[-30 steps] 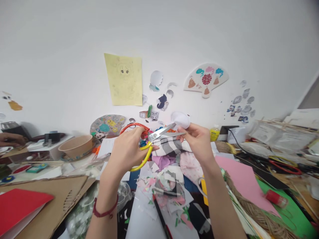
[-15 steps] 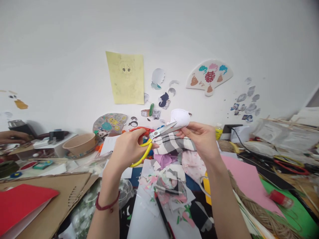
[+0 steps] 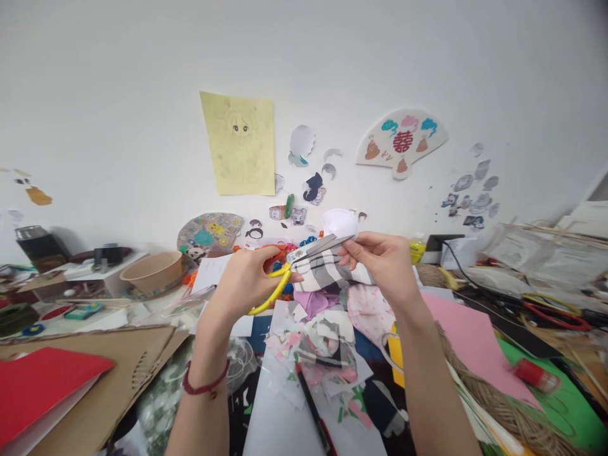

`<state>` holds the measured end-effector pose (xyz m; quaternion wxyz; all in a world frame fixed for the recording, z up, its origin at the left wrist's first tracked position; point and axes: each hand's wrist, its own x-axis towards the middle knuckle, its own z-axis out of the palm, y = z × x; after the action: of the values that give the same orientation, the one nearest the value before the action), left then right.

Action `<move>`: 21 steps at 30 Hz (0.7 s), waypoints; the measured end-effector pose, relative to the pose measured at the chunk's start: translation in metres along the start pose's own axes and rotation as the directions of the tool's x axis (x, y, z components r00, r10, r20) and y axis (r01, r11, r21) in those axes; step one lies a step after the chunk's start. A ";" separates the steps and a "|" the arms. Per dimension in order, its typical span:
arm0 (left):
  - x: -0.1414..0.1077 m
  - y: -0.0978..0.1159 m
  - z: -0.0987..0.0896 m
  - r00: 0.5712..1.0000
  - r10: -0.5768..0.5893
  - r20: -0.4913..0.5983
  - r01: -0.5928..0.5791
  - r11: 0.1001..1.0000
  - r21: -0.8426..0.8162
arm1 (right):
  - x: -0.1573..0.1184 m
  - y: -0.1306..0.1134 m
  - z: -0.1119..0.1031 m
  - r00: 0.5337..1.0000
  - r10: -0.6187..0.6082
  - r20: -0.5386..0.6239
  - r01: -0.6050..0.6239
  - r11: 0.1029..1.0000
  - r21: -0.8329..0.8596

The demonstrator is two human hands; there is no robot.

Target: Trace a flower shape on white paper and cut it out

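My left hand (image 3: 251, 275) is wrapped round the yellow handles of a pair of scissors (image 3: 311, 249). The blades point right and lie close to the lower edge of a small white piece (image 3: 341, 223) with a rounded outline; whether it is paper or cloth I cannot tell. My right hand (image 3: 380, 256) pinches that white piece at its lower right corner, near the blade tips. Below the blades lies a black-and-white checked cloth (image 3: 325, 271), with a purple cloth (image 3: 315, 304) and a pale pink patterned cloth (image 3: 369, 311) beneath.
Paper scraps (image 3: 327, 345) and a black pen (image 3: 311, 402) lie on a white sheet (image 3: 270, 405) before me. Cardboard (image 3: 95, 386) and a red folder (image 3: 42, 392) are at left, near a round tan container (image 3: 154, 273). Twine (image 3: 508, 405) and pink paper (image 3: 475, 342) lie right.
The scissor blades have closed from a wider gap, along the white piece's lower edge. The white piece has shifted slightly left. Another person's hand at far left has gone from view.
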<state>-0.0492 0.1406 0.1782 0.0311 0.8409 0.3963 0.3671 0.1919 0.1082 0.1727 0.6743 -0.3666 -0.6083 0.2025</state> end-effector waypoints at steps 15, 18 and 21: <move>0.002 -0.008 0.003 0.998 0.036 0.048 -0.033 0.998 -0.061 | 0.001 0.001 -0.006 0.999 0.049 -0.001 -0.049 0.998 0.028; 0.002 -0.009 0.005 0.998 0.028 0.053 -0.024 0.996 -0.081 | 0.001 -0.001 -0.007 0.997 0.073 0.003 -0.073 0.997 0.028; 0.003 -0.010 0.007 0.998 0.030 0.046 -0.026 0.995 -0.092 | 0.000 -0.002 -0.008 0.996 0.093 0.003 -0.093 0.995 0.034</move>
<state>-0.0504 0.1512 0.1716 0.0740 0.8526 0.3664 0.3652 0.1989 0.1053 0.1747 0.6698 -0.3831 -0.5874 0.2441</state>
